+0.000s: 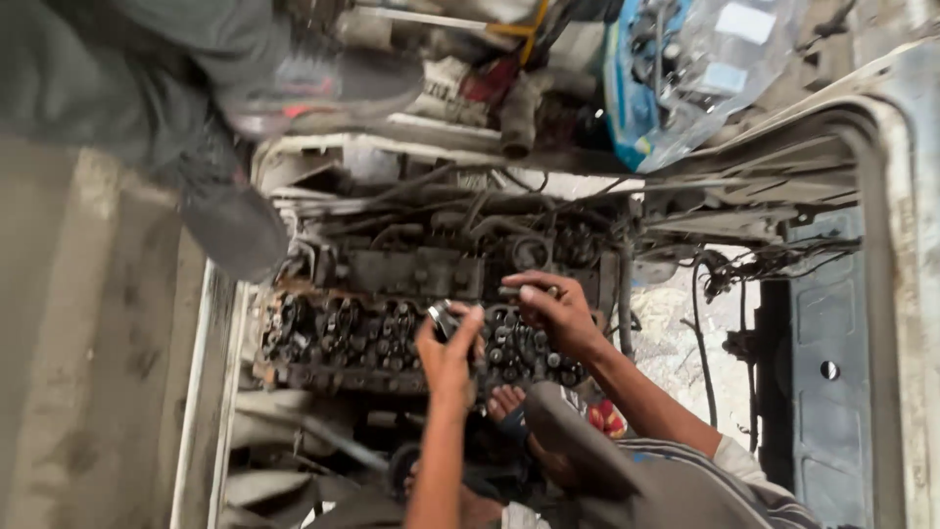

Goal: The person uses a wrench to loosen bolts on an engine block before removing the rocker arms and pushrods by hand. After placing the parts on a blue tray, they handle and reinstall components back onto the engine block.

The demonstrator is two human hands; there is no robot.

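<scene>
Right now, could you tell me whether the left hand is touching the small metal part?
Touching. The head view shows the left hand pinching the small metal part between thumb and fingers, above the engine head.

A dusty grey floor panel (88, 323) fills the left, a worn white metal frame (881, 127) curves along the right above a dark blue-grey panel (827, 392), and a clear plastic bag (705, 69) lies at top in flat daylight.

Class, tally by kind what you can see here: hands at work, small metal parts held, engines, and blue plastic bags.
Hands: 2, left hand and right hand
Small metal part: 1
Engine: 1
Blue plastic bag: 1
Total: 5
</scene>
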